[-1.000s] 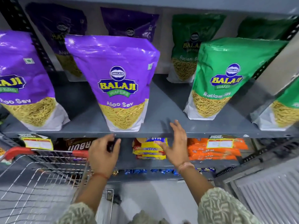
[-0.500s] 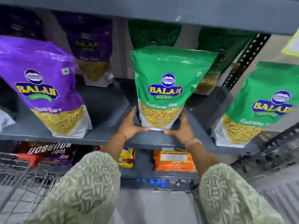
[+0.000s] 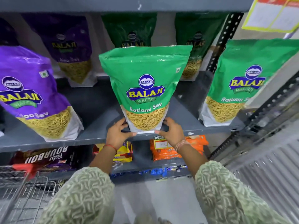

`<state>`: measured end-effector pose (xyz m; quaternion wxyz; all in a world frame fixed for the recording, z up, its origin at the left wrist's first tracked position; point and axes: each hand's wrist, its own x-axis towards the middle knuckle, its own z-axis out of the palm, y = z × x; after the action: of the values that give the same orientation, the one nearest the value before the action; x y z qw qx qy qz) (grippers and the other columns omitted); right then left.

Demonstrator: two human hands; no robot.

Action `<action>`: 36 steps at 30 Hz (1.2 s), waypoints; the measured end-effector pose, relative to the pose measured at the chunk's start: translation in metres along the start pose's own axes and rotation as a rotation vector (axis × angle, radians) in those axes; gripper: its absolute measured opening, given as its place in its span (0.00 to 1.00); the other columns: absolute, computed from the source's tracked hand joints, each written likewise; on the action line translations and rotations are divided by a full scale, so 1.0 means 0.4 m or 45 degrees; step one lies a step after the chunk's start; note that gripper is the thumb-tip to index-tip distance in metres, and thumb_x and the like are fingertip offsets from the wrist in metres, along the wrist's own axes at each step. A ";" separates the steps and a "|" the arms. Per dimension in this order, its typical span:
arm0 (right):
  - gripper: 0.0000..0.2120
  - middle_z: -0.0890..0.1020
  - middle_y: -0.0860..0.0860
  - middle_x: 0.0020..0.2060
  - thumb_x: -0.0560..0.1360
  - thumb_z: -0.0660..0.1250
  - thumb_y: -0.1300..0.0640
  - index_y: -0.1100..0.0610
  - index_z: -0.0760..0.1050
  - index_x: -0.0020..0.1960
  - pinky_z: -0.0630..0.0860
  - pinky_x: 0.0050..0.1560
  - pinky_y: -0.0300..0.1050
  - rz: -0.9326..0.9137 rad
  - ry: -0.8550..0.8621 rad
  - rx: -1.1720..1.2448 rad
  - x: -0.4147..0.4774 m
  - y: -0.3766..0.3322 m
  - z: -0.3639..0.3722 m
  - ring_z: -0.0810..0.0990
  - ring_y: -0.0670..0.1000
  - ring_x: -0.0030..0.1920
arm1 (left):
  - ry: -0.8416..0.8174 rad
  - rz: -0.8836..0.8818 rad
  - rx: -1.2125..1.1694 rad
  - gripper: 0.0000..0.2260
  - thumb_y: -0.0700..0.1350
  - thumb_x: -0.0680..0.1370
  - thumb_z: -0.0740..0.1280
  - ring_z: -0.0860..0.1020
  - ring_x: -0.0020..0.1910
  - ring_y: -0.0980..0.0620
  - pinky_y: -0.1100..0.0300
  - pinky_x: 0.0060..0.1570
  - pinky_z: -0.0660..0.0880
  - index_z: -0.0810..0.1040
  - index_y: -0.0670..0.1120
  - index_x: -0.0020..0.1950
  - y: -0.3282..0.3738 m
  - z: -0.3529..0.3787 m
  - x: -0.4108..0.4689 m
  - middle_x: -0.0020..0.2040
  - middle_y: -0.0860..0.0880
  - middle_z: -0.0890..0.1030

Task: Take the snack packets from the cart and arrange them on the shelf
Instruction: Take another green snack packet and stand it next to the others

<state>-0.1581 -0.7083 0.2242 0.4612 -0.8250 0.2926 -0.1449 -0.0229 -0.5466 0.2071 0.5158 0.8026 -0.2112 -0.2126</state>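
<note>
A person's left hand and right hand bracket the base of a green Ratlami Sev packet at the centre of the frame, fingers curled against its two lower corners with thumbs along the bottom seam. The pouch stands upright at the front lip of the grey shelf, its face turned outward, a grip that looks chosen to square the base and keep the label readable. A second green packet stands at centre right, well apart, and a purple Aloo Sev packet leans at centre left; bare shelf shows on both sides of the held pouch, leaving room to slide it either way. More purple and green packets stand in shadow in a back row, so there seems little depth to push the pouch rearward. Its base sits right at the shelf's front edge, where a forward nudge could tip it off. The wire cart, red handle showing, sits at lower left; whether packets remain inside cannot be told. Orange packs and yellow packs fill the shelf below.
</note>
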 end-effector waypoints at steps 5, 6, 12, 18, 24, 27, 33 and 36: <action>0.26 0.78 0.58 0.60 0.65 0.74 0.59 0.59 0.70 0.61 0.71 0.60 0.46 0.018 -0.001 -0.023 -0.005 -0.008 0.000 0.76 0.56 0.60 | -0.035 -0.031 0.015 0.37 0.41 0.59 0.78 0.76 0.62 0.46 0.44 0.65 0.71 0.70 0.45 0.66 0.006 -0.004 0.002 0.62 0.42 0.78; 0.26 0.78 0.58 0.60 0.65 0.74 0.59 0.58 0.71 0.60 0.71 0.60 0.46 0.023 0.002 -0.021 -0.006 -0.009 -0.001 0.76 0.57 0.60 | -0.033 -0.031 0.014 0.36 0.41 0.59 0.78 0.76 0.61 0.46 0.44 0.65 0.71 0.70 0.45 0.66 0.004 -0.004 0.003 0.62 0.41 0.78; 0.26 0.77 0.56 0.61 0.66 0.73 0.62 0.59 0.70 0.61 0.70 0.61 0.46 0.053 -0.003 0.049 -0.014 -0.021 -0.005 0.75 0.55 0.61 | -0.044 -0.029 0.060 0.34 0.40 0.62 0.77 0.75 0.62 0.46 0.47 0.66 0.70 0.69 0.45 0.66 0.000 -0.003 0.008 0.63 0.42 0.78; 0.33 0.73 0.55 0.65 0.63 0.76 0.60 0.55 0.65 0.64 0.67 0.66 0.51 0.002 0.065 0.054 -0.030 -0.008 -0.008 0.69 0.54 0.66 | 0.045 0.015 0.019 0.33 0.40 0.64 0.76 0.74 0.64 0.48 0.49 0.66 0.70 0.69 0.45 0.66 0.017 -0.001 -0.029 0.64 0.43 0.77; 0.41 0.72 0.58 0.62 0.56 0.75 0.45 0.60 0.67 0.63 0.66 0.64 0.45 -0.001 0.776 0.166 -0.172 0.116 -0.187 0.69 0.53 0.63 | 0.449 0.304 0.361 0.21 0.60 0.66 0.68 0.77 0.43 0.49 0.58 0.44 0.71 0.78 0.45 0.47 0.015 0.120 -0.241 0.40 0.45 0.83; 0.46 0.68 0.64 0.62 0.54 0.70 0.40 0.64 0.64 0.64 0.65 0.67 0.54 0.077 0.915 0.070 -0.161 0.205 -0.334 0.67 0.60 0.64 | 0.114 0.406 0.289 0.22 0.62 0.66 0.66 0.76 0.42 0.55 0.60 0.45 0.73 0.78 0.45 0.46 0.090 0.259 -0.214 0.40 0.47 0.82; 0.50 0.54 0.58 0.74 0.61 0.76 0.65 0.62 0.47 0.72 0.59 0.60 0.31 0.178 0.300 0.095 -0.036 0.263 -0.506 0.55 0.56 0.73 | -0.336 0.186 -0.010 0.43 0.44 0.63 0.77 0.63 0.72 0.47 0.56 0.67 0.63 0.57 0.46 0.72 0.299 0.526 -0.017 0.72 0.46 0.66; 0.49 0.56 0.56 0.74 0.65 0.72 0.70 0.60 0.43 0.73 0.61 0.62 0.35 0.188 0.220 0.110 0.006 0.270 -0.508 0.56 0.54 0.73 | -0.405 0.148 0.110 0.44 0.44 0.62 0.77 0.66 0.70 0.44 0.52 0.64 0.67 0.56 0.45 0.72 0.299 0.588 0.027 0.72 0.44 0.66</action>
<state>-0.2974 -0.8905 0.2410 0.4787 -0.7651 0.3848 -0.1934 -0.1600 -0.7714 0.2267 0.4522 0.7667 -0.3451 -0.2975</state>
